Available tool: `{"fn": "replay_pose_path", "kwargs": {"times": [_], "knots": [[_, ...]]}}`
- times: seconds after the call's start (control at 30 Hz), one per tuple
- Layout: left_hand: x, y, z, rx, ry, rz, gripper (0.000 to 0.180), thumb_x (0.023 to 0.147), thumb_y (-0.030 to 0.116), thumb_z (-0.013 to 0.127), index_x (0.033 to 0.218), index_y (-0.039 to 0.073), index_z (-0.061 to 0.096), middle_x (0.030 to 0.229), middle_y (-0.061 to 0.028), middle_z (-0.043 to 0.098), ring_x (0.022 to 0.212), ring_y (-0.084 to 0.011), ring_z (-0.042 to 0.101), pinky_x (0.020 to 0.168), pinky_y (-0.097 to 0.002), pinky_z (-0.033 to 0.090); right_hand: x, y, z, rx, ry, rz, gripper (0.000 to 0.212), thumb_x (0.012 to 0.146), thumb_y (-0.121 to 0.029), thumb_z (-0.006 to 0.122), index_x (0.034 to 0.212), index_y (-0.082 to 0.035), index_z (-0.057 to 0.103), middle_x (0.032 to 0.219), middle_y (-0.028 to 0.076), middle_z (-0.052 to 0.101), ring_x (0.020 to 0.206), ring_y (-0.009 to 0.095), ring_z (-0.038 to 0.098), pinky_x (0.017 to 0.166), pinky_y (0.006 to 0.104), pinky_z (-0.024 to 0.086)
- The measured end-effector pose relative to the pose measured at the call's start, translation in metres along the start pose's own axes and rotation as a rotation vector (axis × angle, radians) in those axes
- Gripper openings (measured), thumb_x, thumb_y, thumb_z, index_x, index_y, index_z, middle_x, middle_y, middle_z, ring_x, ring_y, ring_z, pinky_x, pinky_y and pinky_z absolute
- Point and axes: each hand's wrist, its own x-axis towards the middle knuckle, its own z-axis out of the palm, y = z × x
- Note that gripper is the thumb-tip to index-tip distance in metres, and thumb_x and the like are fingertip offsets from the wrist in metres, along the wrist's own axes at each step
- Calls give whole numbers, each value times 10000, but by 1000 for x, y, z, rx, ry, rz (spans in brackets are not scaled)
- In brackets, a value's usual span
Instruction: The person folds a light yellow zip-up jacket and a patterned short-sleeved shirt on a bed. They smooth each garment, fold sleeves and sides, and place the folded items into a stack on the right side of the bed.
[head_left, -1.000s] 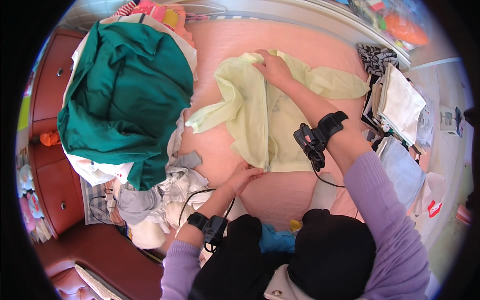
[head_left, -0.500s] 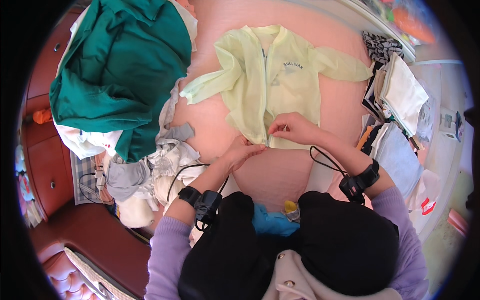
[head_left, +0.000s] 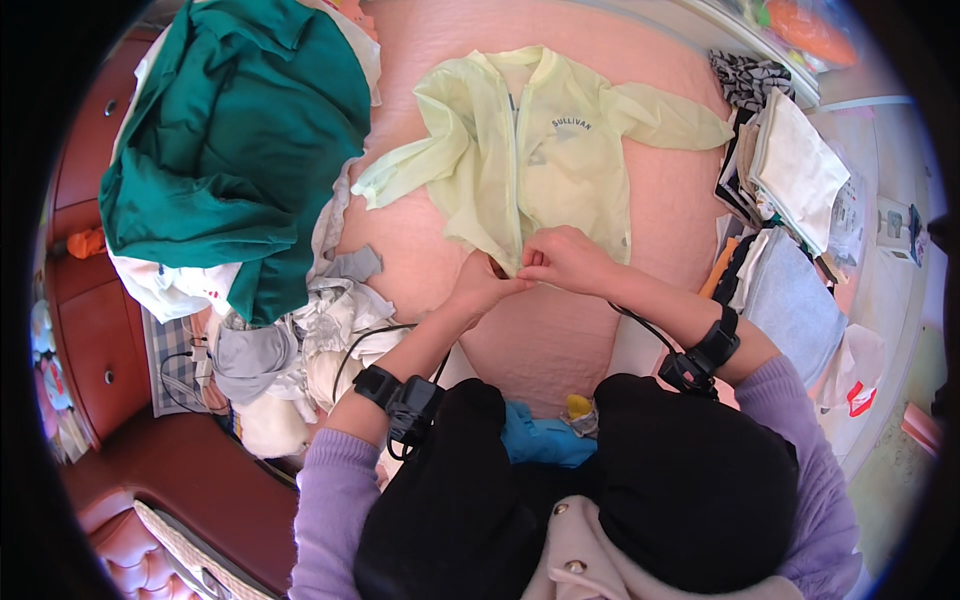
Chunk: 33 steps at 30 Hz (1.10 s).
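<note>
Pink bed sheet (head_left: 670, 220) under everything, dark red drawers (head_left: 100, 330) and a dark red padded seat (head_left: 200, 490) off left. Pale yellow-green jacket (head_left: 575, 190) lies front up on the sheet, mid-frame, collar away from the person, sleeves out to both sides, dark lettering on the chest. Left hand (head_left: 480, 286) at the hem by the zip's lower end, thumb and fingers pinching the fabric edge. Right hand (head_left: 572, 260) just beside it, nearly touching, fingers curled, fingertips closed on the same spot; zip pull itself too small to make out. Green garment (head_left: 240, 150) spread over a white cloth (head_left: 150, 285), upper left. Loose grey and white clothes (head_left: 275, 365) heaped below that. Right side: folded stack with a white piece on top (head_left: 797, 180), black-and-grey patterned cloth (head_left: 750, 78) behind it, light blue folded cloth (head_left: 795, 300) nearer. Blue cloth (head_left: 545, 440) between the person's black-clad legs (head_left: 690, 470).
</note>
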Motion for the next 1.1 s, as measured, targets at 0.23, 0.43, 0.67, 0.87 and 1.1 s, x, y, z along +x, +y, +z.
{"fn": "replay_pose_path", "kwargs": {"times": [0.23, 0.43, 0.67, 0.87, 1.1], "knots": [[5, -3, 1, -36, 18, 47, 406, 723, -22, 766, 1090, -5, 595, 962, -51, 662, 854, -119, 640, 774, -265, 516, 7, 3, 9, -244, 103, -187, 182, 746, -146, 722, 740, -24, 587, 708, 115, 598, 628, 299, 613, 601, 400, 492], [8, -15, -10, -135, 33, -260, 284, 785, 41, 767, 1037, 29, 638, 911, -22, 661, 783, -108, 619, 715, -243, 504, 3, 7, 7, 159, 35, -94, 103, 755, -107, 671, 789, -15, 636, 694, 141, 651, 642, 263, 658, 602, 353, 517], [1, -14, -4, -232, 23, -271, 183, 828, 86, 752, 984, 21, 681, 876, -37, 669, 737, -80, 614, 669, -220, 501, 5, 11, 5, 290, -25, -1, 117, 791, -101, 666, 874, -18, 663, 724, 105, 687, 637, 193, 660, 605, 316, 513], [0, -6, -3, -21, 6, -196, 221, 794, 38, 717, 1007, 2, 669, 849, -42, 672, 740, -92, 614, 655, -218, 483, 8, 0, 3, 178, -80, 20, 113, 781, -139, 672, 794, -35, 630, 701, 98, 672, 622, 233, 649, 585, 343, 489], [2, -11, -3, -59, 37, -204, 131, 822, 52, 723, 941, 8, 688, 814, -47, 673, 715, -98, 629, 670, -226, 508, 10, 2, 2, 105, -5, -142, 97, 754, -113, 666, 752, -39, 602, 741, 108, 653, 656, 249, 638, 593, 366, 479]]}}
